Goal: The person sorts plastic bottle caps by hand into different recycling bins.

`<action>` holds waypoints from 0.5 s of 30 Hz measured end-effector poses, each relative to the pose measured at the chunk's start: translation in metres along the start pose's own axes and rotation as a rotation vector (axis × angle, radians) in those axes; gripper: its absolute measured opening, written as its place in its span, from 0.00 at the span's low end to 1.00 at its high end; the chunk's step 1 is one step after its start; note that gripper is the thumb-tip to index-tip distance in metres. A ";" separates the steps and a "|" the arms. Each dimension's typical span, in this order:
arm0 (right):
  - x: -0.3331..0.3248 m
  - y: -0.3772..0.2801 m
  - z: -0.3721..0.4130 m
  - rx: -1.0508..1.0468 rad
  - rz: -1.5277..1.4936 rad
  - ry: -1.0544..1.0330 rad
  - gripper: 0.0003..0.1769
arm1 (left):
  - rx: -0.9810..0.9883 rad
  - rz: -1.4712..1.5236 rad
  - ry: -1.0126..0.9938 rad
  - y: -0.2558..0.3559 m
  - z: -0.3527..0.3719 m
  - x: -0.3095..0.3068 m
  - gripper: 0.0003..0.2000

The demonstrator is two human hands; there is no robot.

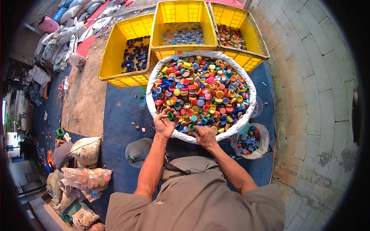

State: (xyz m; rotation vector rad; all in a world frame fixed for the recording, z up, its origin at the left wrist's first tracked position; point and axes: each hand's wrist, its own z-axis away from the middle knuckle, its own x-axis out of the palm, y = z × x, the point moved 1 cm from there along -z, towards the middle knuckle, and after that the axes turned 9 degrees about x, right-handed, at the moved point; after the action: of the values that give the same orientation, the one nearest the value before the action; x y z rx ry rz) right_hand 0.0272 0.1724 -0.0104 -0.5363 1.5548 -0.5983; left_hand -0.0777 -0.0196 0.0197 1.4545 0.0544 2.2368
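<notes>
A large round container with a white cloth rim [251, 90] is filled with bottle caps [200, 86] of many colours. At its near left edge my left hand [164, 126] is turned partly palm up, its fingers closed on a green bottle cap [171, 116]. My right hand [206, 137] reaches over the near rim, fingers bent and fingertips at another green bottle cap [191, 127]. The two hands are a short way apart.
Behind stand three yellow crates: left with dark blue caps [135, 54], middle with pale caps [185, 34], right with mixed red caps [231, 36]. A white sack of caps [264, 142] is at right, a clear jug [138, 153] at left. Stuffed sacks [86, 152] and a block wall [308, 96] flank me.
</notes>
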 end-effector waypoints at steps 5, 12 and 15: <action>0.023 -0.002 -0.005 -0.084 0.211 -0.006 0.20 | 0.022 -0.009 0.156 0.011 0.024 -0.031 0.07; 0.030 -0.007 -0.011 -0.033 0.300 -0.031 0.24 | 0.070 -0.224 0.271 0.005 0.029 -0.064 0.04; 0.029 -0.010 -0.013 0.028 0.252 -0.016 0.23 | 0.065 -0.299 0.268 0.002 0.030 -0.060 0.05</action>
State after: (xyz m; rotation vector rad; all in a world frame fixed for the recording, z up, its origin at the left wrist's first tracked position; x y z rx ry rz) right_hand 0.0126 0.1470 -0.0249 -0.3161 1.5672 -0.4206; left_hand -0.0330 -0.0518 -0.0178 1.0858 0.4066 2.1780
